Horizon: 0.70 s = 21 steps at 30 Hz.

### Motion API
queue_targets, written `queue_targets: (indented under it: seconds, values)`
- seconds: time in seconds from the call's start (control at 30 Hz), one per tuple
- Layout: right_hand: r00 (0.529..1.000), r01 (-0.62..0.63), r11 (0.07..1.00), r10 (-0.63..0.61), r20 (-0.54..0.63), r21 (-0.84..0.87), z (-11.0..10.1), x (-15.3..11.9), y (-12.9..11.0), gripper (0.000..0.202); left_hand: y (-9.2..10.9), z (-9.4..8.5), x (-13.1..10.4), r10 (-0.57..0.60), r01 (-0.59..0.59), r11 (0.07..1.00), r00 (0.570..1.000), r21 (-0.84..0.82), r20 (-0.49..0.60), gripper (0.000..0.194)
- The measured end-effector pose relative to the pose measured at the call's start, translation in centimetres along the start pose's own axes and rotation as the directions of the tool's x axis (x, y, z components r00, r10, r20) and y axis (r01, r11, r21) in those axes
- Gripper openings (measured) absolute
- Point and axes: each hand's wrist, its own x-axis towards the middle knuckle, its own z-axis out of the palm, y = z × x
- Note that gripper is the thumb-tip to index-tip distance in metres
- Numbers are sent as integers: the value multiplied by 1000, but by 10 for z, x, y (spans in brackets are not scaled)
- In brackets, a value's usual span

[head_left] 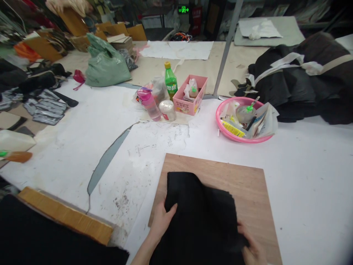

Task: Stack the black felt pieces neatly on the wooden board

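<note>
A stack of black fabric pieces (pixel 198 221) rests over a brown wooden board (pixel 248 191) in front of me, its lower end running out of view. Along its left edge, my left hand (pixel 162 219) is closed, thumb on top and the other fingers hidden under the cloth. My right hand (pixel 249 244) grips the opposite edge and looks slightly blurred. Layered edges show at the cloth's upper right corner, and its top is a little curved between the hands.
Beyond the board stand a pink basin (pixel 242 139) of small items, a pink box (pixel 184 106), a green bottle (pixel 171 81) and a pink water bottle (pixel 150 105). Black bundles (pixel 303 81) lie at right. More black cloth (pixel 49 235) lies by a cardboard strip (pixel 66 215).
</note>
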Motion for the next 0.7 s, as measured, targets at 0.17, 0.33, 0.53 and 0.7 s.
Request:
queue_targets:
  seconds: [0.17, 0.33, 0.53, 0.7]
  values:
    - [961, -266, 953, 275, -42, 147, -17, 12, -5, 51, -2, 12, -26, 210, -212, 977, 969, 3, 128, 49]
    - [915, -386, 919, 393, -88, 85, -5, 20, -18, 68, -7, 4, -10, 8, -3, 999, 996, -47, 92, 54]
    - [999, -17, 996, 13, -48, -84, 2, -8, -3, 45, 3, 1, -2, -18, 20, 999, 997, -31, 75, 34]
    - [961, -251, 964, 258, -95, 83, -14, 6, -7, 55, 2, 13, -31, 289, -312, 949, 913, 38, 289, 61]
